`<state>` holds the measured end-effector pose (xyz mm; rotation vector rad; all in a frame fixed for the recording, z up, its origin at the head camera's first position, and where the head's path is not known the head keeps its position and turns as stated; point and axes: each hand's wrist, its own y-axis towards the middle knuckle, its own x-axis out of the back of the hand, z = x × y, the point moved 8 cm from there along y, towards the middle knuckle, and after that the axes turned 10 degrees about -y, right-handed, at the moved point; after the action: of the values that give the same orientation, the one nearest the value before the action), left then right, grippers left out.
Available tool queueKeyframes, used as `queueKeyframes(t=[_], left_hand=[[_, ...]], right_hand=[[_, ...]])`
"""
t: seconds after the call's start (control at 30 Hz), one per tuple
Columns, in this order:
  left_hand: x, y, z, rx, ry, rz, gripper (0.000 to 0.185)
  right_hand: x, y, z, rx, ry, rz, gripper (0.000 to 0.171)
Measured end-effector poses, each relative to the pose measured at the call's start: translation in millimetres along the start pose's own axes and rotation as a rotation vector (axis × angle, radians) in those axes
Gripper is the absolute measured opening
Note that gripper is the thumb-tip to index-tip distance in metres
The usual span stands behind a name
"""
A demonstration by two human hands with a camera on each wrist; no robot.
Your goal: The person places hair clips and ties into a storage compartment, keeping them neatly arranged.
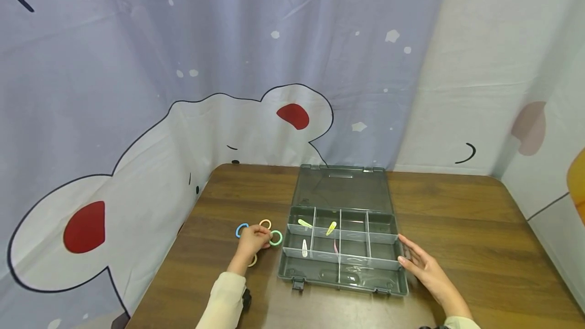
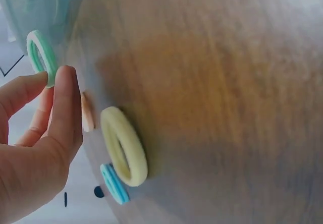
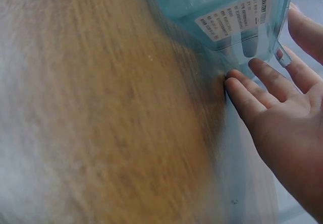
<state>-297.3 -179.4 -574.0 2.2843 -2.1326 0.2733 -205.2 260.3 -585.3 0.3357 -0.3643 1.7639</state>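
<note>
Wooden desk (image 1: 457,227) under both hands. My left hand (image 1: 253,241) hovers among the hair rings, fingers (image 2: 63,108) loosely curled and gripping nothing, the green ring (image 2: 41,56) just at their tips, the yellow ring (image 2: 123,146) beside them. My right hand (image 1: 422,265) lies flat, straight fingers (image 3: 250,98) bracing the open organiser box (image 1: 297,268), probably to keep it from sliding.

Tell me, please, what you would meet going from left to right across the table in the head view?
Blue ring → left hand → green ring → compartment box → right hand.
</note>
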Motion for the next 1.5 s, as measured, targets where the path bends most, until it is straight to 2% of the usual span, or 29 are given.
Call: queueKeyframes(t=[0.37,0.63,1.1,1.33,1.5], left_hand=[[1.7,-1.1,-10.2,0.029,-0.176,0.012,0.018],[-5.8,-10.4,-25.5,0.041,-0.220,0.047,0.023],[-31.1,-29.6,-42.8,0.027,-0.236,0.166,0.025],[-43.3,-44.1,-38.7,0.036,-0.195,0.225,0.024],[-52.1,-53.2,-33.3,0.015,-0.182,0.259,0.022]], right_hand=[[-0.5,-0.2,-0.8,-0.011,0.011,0.003,0.061],[-0.5,-0.3,-2.2,-0.009,0.013,-0.003,0.061],[0.1,1.4,0.2,-0.013,0.010,-0.007,0.061],[1.3,2.9,0.1,0.000,0.012,-0.020,0.062],[0.8,2.8,-2.0,-0.011,0.017,-0.013,0.062]])
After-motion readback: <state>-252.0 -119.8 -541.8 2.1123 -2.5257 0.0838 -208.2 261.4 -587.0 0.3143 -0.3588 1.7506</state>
